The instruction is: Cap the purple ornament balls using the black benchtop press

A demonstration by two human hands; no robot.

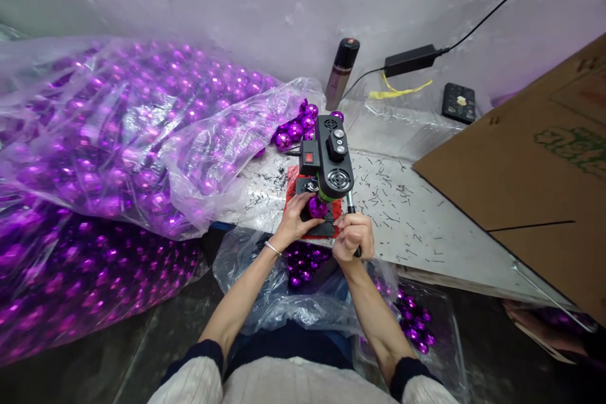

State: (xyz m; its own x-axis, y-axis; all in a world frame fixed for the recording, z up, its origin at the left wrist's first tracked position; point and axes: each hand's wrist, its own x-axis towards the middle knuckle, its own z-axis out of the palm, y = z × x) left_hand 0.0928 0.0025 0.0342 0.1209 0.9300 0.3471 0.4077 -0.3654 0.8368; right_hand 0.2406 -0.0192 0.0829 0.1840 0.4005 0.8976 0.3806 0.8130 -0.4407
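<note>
A shiny purple bauble [317,207] sits under the head of a small black bench drill [334,158]. My left hand [294,219] is closed on the bauble from the left, thumb below and fingers above. My right hand [353,235] is wrapped round the drill's lever handle [350,203], its dark tip showing below the fist. The drill has a box with a red switch [308,157] on its left side and stands on a red mat [337,209]. The drill's head hides the contact point with the bauble.
Clear plastic bags of purple baubles [118,132] fill the left. Loose baubles [296,130] lie behind the drill, near a spray can [341,72]. Dark shavings [388,202] litter the white table. A cardboard box [534,170] stands right; an opened bag [303,309] of baubles covers the lap.
</note>
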